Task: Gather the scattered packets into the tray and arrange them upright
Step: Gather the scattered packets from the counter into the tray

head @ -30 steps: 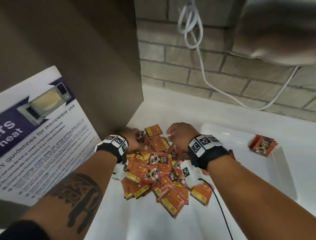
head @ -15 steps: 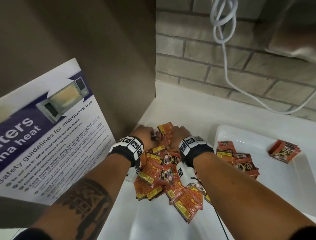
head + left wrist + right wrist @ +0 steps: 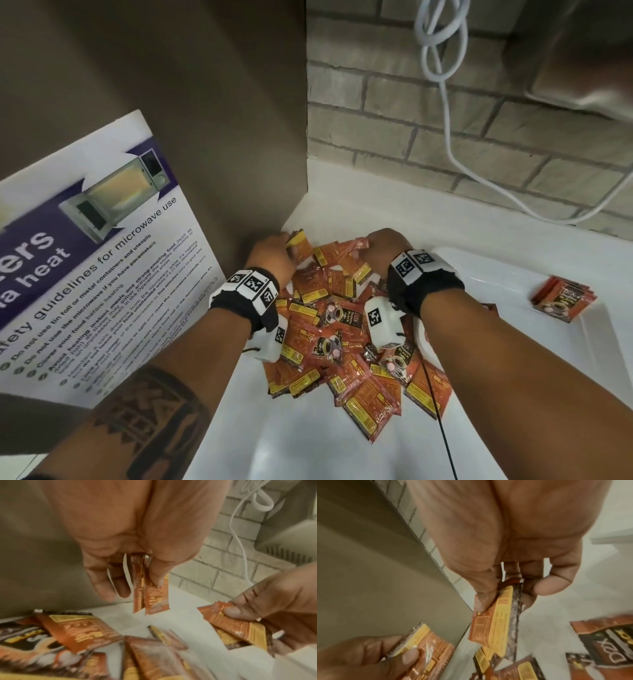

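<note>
Both hands have drawn apart at the pile's far edge, left hand (image 3: pixel 272 251) and right hand (image 3: pixel 385 248) each pinching packets (image 3: pixel 329 329) in a closed grip, tray (image 3: pixel 513 274) transfer pending.

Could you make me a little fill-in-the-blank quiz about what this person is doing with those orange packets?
1. Each of the two hands, the left hand and the right hand, pinches a few orange ____.
2. The loose pile of packets lies on a countertop coloured ____.
3. The white tray is on the person's ____ side.
4. The poster gives safety guidelines for ____ use.

Missing words: packets; white; right; microwave
</note>
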